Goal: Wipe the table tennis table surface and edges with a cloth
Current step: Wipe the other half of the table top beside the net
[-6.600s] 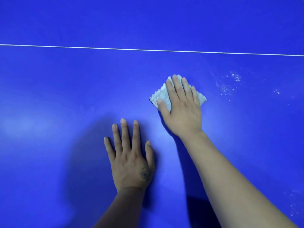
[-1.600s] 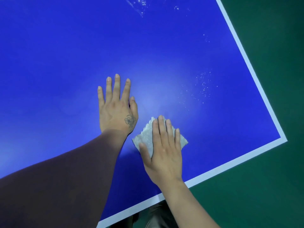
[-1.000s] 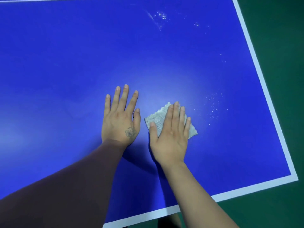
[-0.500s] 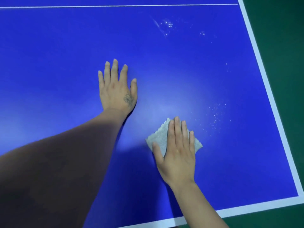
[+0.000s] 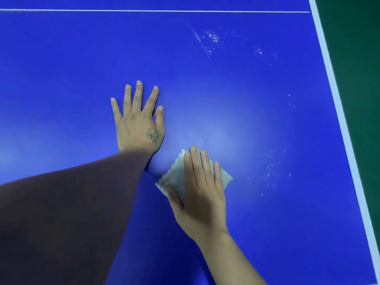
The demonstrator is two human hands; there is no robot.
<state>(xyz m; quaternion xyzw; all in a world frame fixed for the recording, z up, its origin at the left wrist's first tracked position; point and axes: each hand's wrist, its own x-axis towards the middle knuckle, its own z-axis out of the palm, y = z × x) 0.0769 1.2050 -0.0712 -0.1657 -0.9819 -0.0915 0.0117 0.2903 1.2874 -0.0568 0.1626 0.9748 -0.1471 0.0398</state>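
Right hand (image 5: 200, 194) presses the cloth (image 5: 176, 177) flat on the blue table (image 5: 257, 103).
Its fingers lie straight and close together over the cloth, at 5 o'clock from the left hand (image 5: 138, 122), which rests flat with fingers spread wide. White specks (image 5: 269, 169) lie at 3 o'clock from the cloth.

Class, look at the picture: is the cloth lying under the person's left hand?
No. The cloth lies under the flat fingers of the right hand, while the left hand rests flat on the bare blue table.

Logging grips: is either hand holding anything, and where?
Neither grips. Right hand presses flat on the cloth top; left hand rests on the table.
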